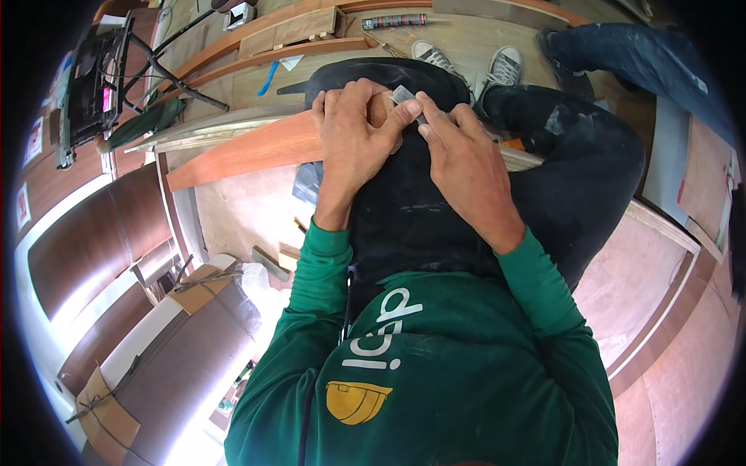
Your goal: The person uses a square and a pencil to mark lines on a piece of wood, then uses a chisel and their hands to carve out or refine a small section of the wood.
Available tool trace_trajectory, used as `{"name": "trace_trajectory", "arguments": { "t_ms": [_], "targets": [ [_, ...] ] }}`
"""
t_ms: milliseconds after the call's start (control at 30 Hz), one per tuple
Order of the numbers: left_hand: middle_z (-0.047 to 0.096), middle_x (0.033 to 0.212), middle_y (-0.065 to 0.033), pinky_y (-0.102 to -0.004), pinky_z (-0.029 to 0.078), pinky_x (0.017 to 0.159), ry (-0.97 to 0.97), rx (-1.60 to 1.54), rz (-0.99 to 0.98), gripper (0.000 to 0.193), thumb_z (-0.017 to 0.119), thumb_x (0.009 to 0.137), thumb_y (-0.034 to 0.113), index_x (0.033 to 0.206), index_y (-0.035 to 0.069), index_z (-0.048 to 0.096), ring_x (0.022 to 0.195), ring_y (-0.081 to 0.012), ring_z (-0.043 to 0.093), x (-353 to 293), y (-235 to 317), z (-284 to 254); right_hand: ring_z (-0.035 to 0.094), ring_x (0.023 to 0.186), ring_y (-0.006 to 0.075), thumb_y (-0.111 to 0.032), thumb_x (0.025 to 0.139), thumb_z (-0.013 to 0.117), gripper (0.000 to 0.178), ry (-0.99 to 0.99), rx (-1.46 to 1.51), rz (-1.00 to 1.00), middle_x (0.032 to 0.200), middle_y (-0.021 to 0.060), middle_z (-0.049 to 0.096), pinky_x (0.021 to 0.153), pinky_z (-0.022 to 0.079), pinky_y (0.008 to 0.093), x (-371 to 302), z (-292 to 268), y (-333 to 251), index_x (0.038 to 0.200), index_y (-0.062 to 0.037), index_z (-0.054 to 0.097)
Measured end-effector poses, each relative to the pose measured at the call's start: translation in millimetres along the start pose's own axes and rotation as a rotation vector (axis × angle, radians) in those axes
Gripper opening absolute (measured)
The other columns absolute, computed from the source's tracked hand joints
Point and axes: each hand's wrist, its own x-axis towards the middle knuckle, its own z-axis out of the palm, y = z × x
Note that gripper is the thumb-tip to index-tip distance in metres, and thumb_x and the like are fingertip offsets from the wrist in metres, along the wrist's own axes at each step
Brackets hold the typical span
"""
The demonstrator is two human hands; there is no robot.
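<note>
My left hand and my right hand meet over my raised knee in black trousers. Between the fingertips of both hands sits a small flat grey piece, pinched from either side. Under my left hand runs a long reddish-brown wooden board, which reaches out to the left; my left palm rests near its end. What the grey piece is cannot be told. My green sleeves come up from the lower edge.
Curved wooden strips and a blue-handled tool lie on the floor ahead, beyond my grey sneakers. Another person's leg in blue jeans stands at the upper right. Dark brown panels lean at the left, plywood sheets at the right.
</note>
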Motion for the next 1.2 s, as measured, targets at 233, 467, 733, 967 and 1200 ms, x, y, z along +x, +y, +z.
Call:
{"name": "trace_trajectory", "arguments": {
  "t_ms": [233, 467, 733, 967, 1200],
  "targets": [
    [0.065, 0.082, -0.0043, -0.0498, 0.032, 0.110, -0.003, 0.001, -0.031, 0.052, 0.082, 0.087, 0.060, 0.093, 0.009, 0.072, 0.095, -0.0276, 0.058, 1.9, -0.2, 1.6, 0.070, 0.079, 0.0367, -0.020, 0.108, 0.062, 0.040, 0.009, 0.012, -0.002, 0.100, 0.0138, 0.059, 0.069, 0.057, 0.0504, 2.2, 2.2, 2.5, 0.146, -0.0123, 0.063],
    [0.067, 0.081, -0.0037, -0.0437, 0.034, 0.106, 0.006, 0.067, -0.033, 0.049, 0.083, 0.089, 0.056, 0.097, 0.009, 0.072, 0.094, -0.0241, 0.058, 0.7, 2.4, 1.7, 0.070, 0.080, 0.0362, -0.022, 0.108, 0.061, 0.040, 0.016, -0.002, 0.012, 0.102, 0.0140, 0.059, 0.071, 0.059, 0.0490, 1.7, 5.3, 3.7, 0.147, -0.0121, 0.063],
    [0.068, 0.099, -0.0084, -0.0460, 0.031, 0.111, -0.148, 0.003, 0.095, 0.052, 0.082, 0.090, 0.055, 0.114, 0.010, 0.072, 0.108, -0.0277, 0.055, -2.0, -3.7, -18.6, 0.070, 0.081, 0.0350, -0.020, 0.108, 0.061, 0.040, -0.059, 0.017, -0.016, 0.101, 0.0138, 0.059, 0.070, 0.058, 0.0476, -15.9, -1.0, -3.2, 0.147, -0.0111, 0.063],
    [0.066, 0.091, -0.0046, -0.0448, 0.030, 0.110, -0.087, -0.014, 0.014, 0.046, 0.081, 0.092, 0.051, 0.104, 0.008, 0.073, 0.102, -0.0233, 0.056, -0.4, -0.3, -9.6, 0.069, 0.080, 0.0363, -0.019, 0.107, 0.062, 0.039, 0.002, 0.001, -0.034, 0.098, 0.0143, 0.058, 0.068, 0.057, 0.0481, -5.8, 3.1, 0.3, 0.145, -0.0101, 0.064],
    [0.068, 0.107, -0.0089, -0.0467, 0.030, 0.113, -0.132, -0.079, 0.008, 0.057, 0.083, 0.087, 0.054, 0.120, 0.008, 0.071, 0.106, -0.0273, 0.057, 1.7, -3.5, -10.8, 0.071, 0.084, 0.0366, -0.029, 0.106, 0.065, 0.044, 0.160, 0.105, 0.013, 0.107, 0.0177, 0.067, 0.077, 0.058, 0.0485, 16.0, 23.3, 23.5, 0.141, -0.0029, 0.064]
  ]
}}
